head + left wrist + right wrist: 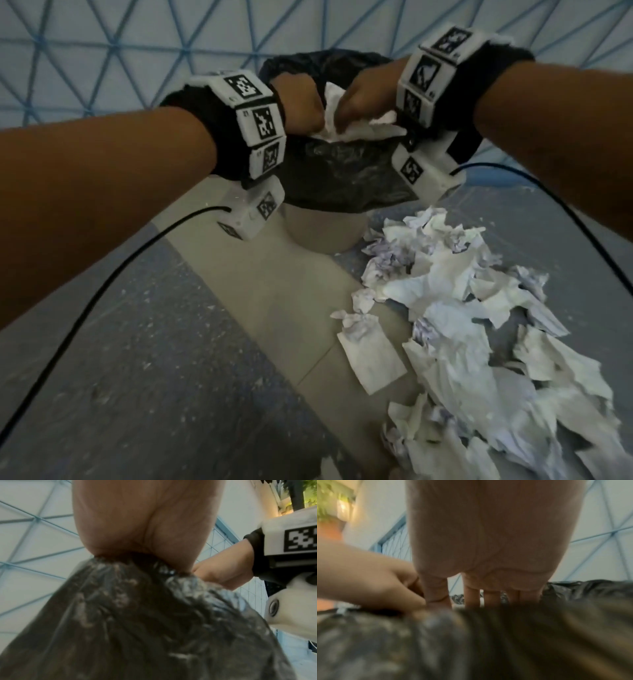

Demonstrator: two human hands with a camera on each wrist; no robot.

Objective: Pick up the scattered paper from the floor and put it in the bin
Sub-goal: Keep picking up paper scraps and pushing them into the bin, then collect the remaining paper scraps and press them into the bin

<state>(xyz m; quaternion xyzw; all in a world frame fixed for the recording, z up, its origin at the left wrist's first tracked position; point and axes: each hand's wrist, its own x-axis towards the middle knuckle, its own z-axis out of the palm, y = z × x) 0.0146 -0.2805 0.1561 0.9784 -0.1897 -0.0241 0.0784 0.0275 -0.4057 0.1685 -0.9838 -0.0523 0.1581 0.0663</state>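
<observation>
White crumpled paper [346, 118] is being held by both hands over the black-lined round bin [337, 181]. Left hand [301, 104] is curling around it; right hand [368, 94] is pinching it.

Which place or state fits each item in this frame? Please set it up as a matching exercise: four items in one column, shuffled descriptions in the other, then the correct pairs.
Items
1. black bin liner
2. wad of white paper
3. pile of crumpled paper
4. flat rectangular sheet

Descriptions
A. heaped on the floor to the right of the bin
B. held between the left hand and right hand over the bin's mouth
C. draped over the bin's rim and hanging down its side
D. lying by itself at the pile's left edge

Pairs: 1-C, 2-B, 3-A, 4-D
</observation>
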